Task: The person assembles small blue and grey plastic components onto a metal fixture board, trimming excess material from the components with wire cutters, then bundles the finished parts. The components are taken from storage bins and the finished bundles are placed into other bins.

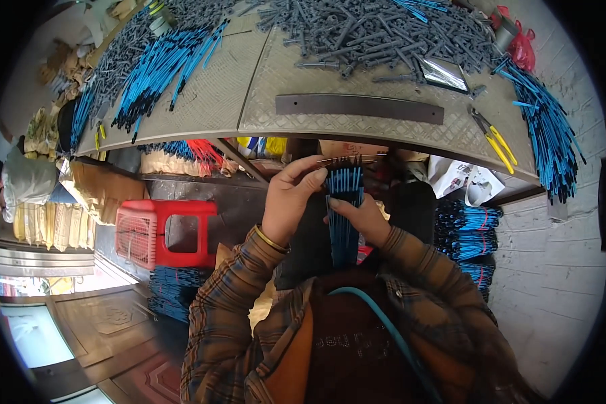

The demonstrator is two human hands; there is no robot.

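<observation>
The white wall (545, 276) goes along the right side of the room, and across the upper part stands a long grey-beige table (273, 81) with a patterned top and a seam between its two parts. At lower left is a brown panelled door (108, 323). A wide heap of grey plugs (377, 40) covers the far edge of the table. Below its near edge, to the left, a red plastic stool (205, 236) is on the dark floor. Loose blue rods (158, 74) with black ends lie near the table's left end, and more blue sticks (545, 128) hang over its right edge. A dark flat strip (357, 109) lies along the near edge. Just below this edge, above the person's lap, is the bundle of blue rods (344, 232): long, narrow and almost upright, bright blue above, darker below, with dark upper tips. The right hand (362, 219) grips it, thumb across the front. The left hand (293, 195) has thumb and index finger narrow at its upper left side; whether they pinch the thin wire (326, 160) beside them, I cannot tell.
</observation>
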